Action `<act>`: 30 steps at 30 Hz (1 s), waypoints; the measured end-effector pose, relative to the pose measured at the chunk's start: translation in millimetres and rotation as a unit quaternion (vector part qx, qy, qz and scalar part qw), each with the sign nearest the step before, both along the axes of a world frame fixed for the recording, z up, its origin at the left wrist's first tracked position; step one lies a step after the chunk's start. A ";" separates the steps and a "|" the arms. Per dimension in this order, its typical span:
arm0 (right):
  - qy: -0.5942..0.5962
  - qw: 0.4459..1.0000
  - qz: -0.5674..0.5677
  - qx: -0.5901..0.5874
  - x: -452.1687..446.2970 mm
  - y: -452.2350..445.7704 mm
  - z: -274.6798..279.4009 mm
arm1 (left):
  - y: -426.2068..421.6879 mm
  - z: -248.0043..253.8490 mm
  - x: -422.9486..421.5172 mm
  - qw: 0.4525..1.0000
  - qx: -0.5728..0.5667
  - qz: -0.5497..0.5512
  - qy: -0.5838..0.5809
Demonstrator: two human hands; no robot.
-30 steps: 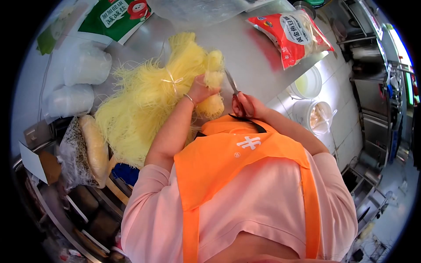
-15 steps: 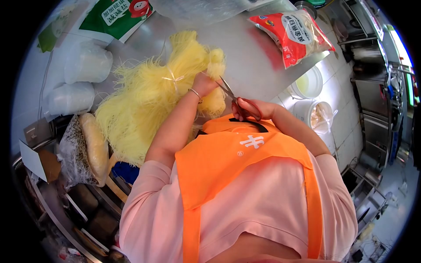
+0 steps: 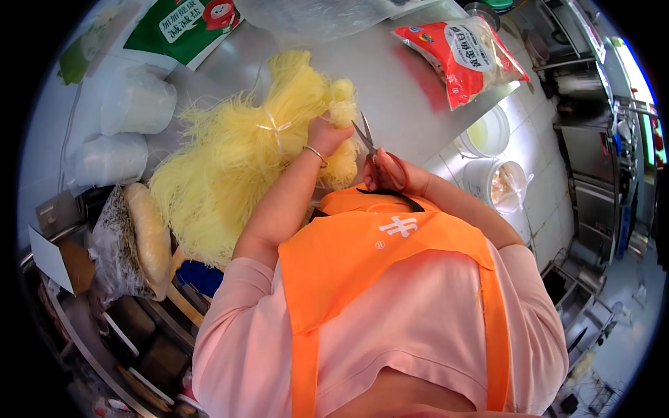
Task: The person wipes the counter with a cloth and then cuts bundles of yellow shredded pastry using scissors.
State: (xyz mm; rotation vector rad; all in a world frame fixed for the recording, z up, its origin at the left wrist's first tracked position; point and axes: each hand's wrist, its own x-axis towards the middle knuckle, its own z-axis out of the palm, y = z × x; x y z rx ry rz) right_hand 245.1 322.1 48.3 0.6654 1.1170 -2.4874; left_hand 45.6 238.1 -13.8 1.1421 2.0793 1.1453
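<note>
A big bundle of thin yellow noodle strands (image 3: 230, 153) lies on the metal table, bound around its middle by a pale tie (image 3: 274, 127). At its right side are rounded, looped noodle ends (image 3: 343, 111). My left hand (image 3: 330, 136) is closed around part of these looped ends, thumb pointing right. In my right hand (image 3: 382, 174) is a pair of scissors (image 3: 376, 155) with reddish handles, fingers wrapped through them. The blades point up and slightly left, a little apart, just right of my left thumb. Whether they touch any strand I cannot tell.
On the metal table (image 3: 390, 90) lie a red-and-white bag (image 3: 463, 59) and a green packet (image 3: 182, 31). Clear plastic tubs (image 3: 138, 101) stand at the left. White buckets (image 3: 488, 132) are on the floor to the right. Filled plastic bags (image 3: 148, 240) sit at lower left.
The scissors have turned more upright, their tips moving up and right, away from my left hand. My right hand has shifted slightly left. My left hand keeps its grip on the noodles.
</note>
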 end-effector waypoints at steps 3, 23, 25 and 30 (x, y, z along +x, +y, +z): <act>0.019 1.000 0.001 -0.005 -4.1 -3.8 -4.3 | 0.5 -1.7 2.3 1.000 0.013 0.012 0.018; -0.010 0.985 -0.088 0.146 -42.7 -17.5 -16.7 | -4.3 13.0 14.3 0.996 0.078 0.048 -0.001; -0.018 0.987 -0.091 0.135 -44.9 -16.3 -13.4 | -4.4 12.7 13.2 0.995 0.088 0.039 0.008; -0.038 0.987 -0.107 0.113 -49.2 -16.6 3.1 | -3.1 9.3 10.9 0.992 0.089 0.028 0.083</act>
